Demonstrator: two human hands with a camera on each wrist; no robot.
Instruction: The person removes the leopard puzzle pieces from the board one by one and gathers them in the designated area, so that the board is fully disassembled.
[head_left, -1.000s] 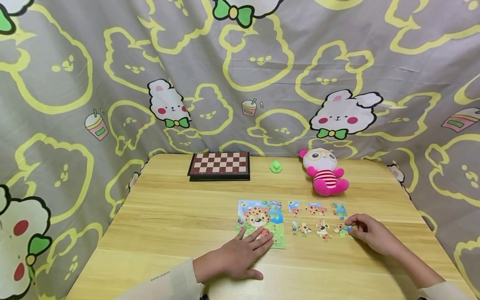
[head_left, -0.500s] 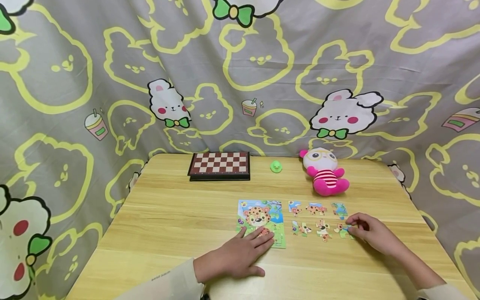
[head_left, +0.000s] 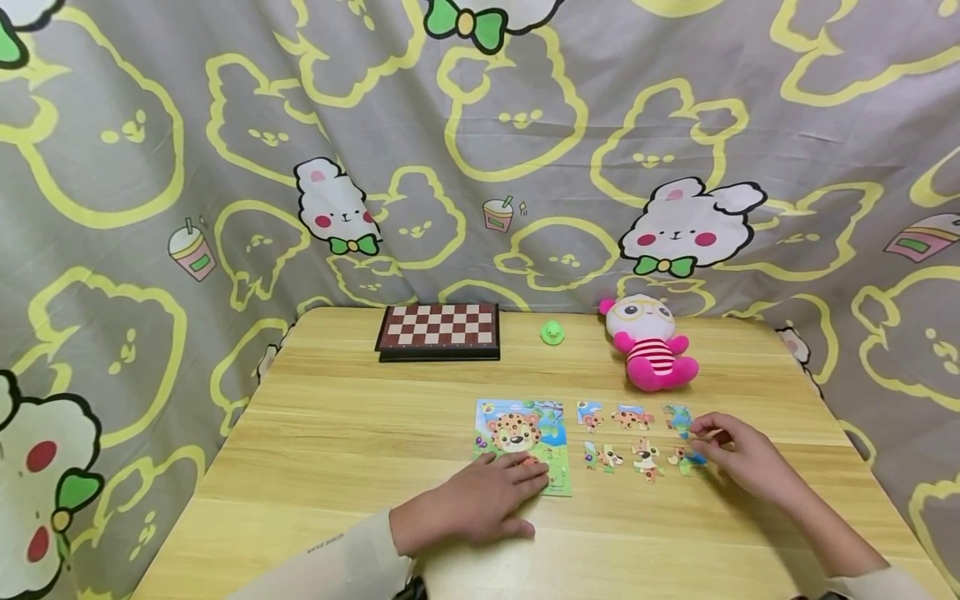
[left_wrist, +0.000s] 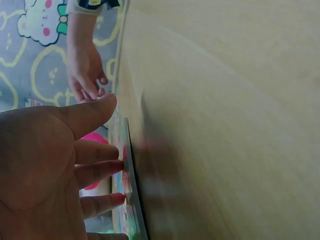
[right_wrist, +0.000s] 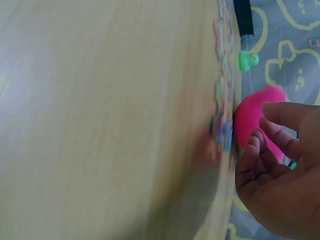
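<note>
Place: curtained play corner; whether in home or elsewhere, cannot be told. Enclosure: grey curtain [head_left: 420,137], printed with cartoon rabbits [head_left: 682,233] and drink cups [head_left: 498,217], behind and at both sides. Furnishing: counter [head_left: 337,442], wood-grain top. Play goods thereon: chessboard [head_left: 441,327], green duck [head_left: 552,333], pink plush [head_left: 654,358], animal puzzle [head_left: 517,429], loose pieces [head_left: 633,417].

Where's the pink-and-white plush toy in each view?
Head: pink-and-white plush toy, back right on the wooden table.
Left wrist: toy left of centre, partly behind the left hand.
Right wrist: toy right of centre, partly behind the right hand.
Shared landmark: the right hand.
</note>
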